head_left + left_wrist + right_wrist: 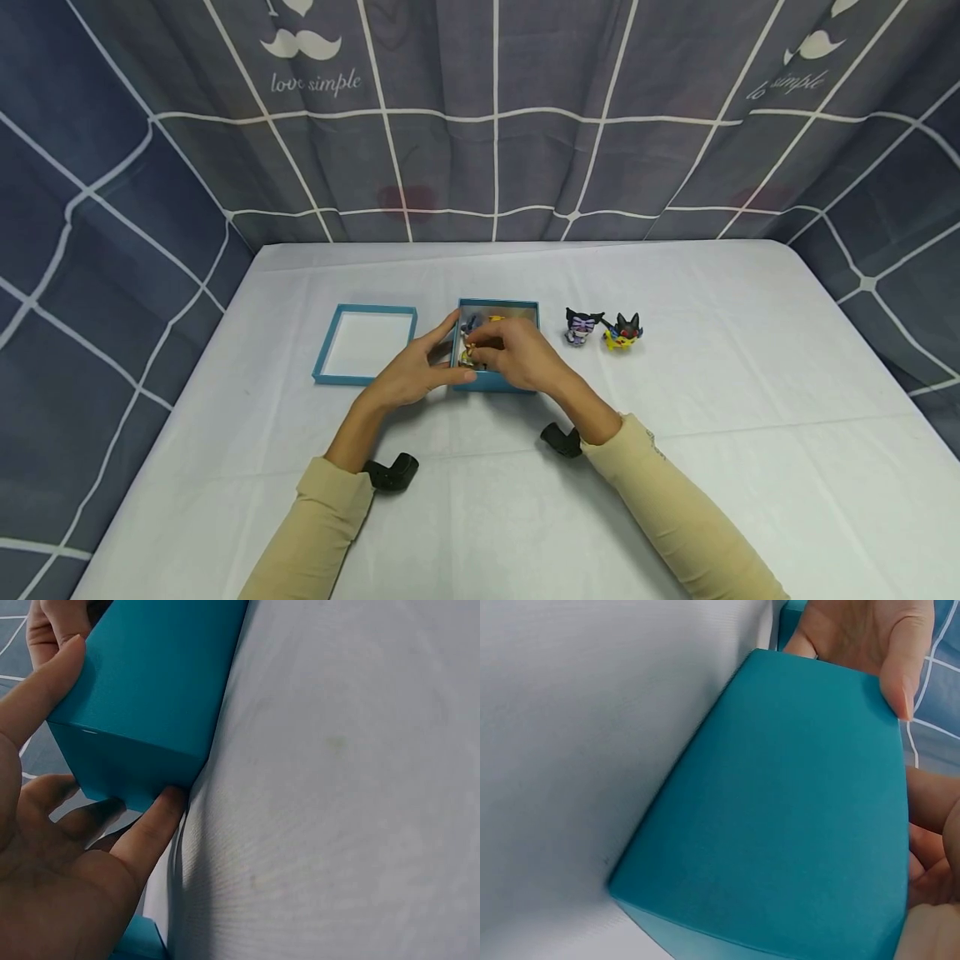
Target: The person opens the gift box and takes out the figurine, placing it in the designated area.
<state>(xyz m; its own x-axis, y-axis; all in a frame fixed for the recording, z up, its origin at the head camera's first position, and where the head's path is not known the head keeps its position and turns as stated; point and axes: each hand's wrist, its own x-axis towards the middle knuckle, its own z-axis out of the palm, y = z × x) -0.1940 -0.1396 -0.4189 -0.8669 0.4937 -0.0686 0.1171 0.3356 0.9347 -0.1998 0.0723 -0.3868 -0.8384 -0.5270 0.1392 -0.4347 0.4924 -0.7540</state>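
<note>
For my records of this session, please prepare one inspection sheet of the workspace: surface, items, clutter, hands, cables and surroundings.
Surface: white cloth, creased.
Items: teal box with small figures inside; lid apart, at its left; black-and-purple figure and yellow-and-black figure at its right.
Clutter: black piece beside each wrist; purpose unclear.
Hands: left hand touches the box's left end; right hand reaches inside, fingers bent, grip unclear.
Cables: nothing seen.
Surroundings: dark curtain with white grid lines, moustache prints and "love simple" lettering.
</note>
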